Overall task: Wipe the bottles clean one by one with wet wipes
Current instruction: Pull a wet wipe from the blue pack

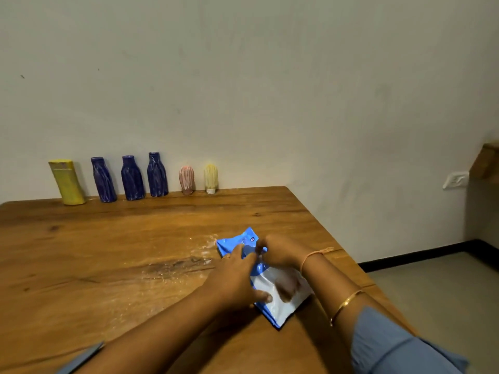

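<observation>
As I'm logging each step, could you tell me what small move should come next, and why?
Probably draw one wipe out: the left hand presses the pack down, the right hand pinches at its top, no wipe shows yet, and the bottles stand untouched by the wall.

Along the far edge of the brown wooden table (108, 252) are stood a tall yellow bottle (68, 182), three dark-blue bottles (132, 178), a small pink bottle (186, 180) and a small pale-yellow bottle (211, 178), and a blue-and-white wet-wipe pack (280, 292) is laid nearer, beside a white powdery smear (199, 252).
</observation>
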### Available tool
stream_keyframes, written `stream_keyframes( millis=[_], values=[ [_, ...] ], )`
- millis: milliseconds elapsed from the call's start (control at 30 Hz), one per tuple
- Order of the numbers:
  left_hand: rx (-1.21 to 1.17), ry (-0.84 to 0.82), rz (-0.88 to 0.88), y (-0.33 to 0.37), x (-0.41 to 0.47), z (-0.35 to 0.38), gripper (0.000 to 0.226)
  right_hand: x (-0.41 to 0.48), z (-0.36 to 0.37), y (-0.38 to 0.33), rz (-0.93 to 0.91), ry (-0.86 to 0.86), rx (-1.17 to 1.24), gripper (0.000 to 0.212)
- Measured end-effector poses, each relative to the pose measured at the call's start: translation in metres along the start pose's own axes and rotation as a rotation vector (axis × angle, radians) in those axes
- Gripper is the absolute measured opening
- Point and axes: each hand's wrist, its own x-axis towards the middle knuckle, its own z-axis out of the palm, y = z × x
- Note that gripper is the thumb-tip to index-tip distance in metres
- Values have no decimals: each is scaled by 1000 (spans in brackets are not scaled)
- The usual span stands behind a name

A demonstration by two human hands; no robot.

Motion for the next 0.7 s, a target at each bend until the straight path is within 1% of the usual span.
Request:
stream_keyframes(
  millis=[100, 200, 333, 400, 467, 567, 633, 700],
  values=[
    [-36, 31, 26, 0, 0, 1, 84, 5, 4, -5, -13, -30, -82, 28],
    [-69, 26, 38, -4, -1, 4, 80, 8, 11, -6, 11, -42, -125, 30],
    [-132, 18, 55, -11, -4, 6, 77, 6, 22, -5, -8, -62, -209, 45],
    [-140, 17, 77, -12, -5, 6, 78, 5, 25, -5, -9, -51, -204, 47],
    [-141, 11, 79, -13, -5, 6, 82, 5, 28, -5, -12, -7, -166, 44],
    [-146, 3, 57, -14, -3, 5, 85, 4, 26, -4, 1, 86, -57, 28],
    [-152, 5, 53, -14, -3, 4, 78, 3, 21, -1, 41, 135, 108, 22],
    [-143, 10, 53, -13, -3, 4, 74, 3, 15, 5, 65, 219, 352, 14]
  ],
)
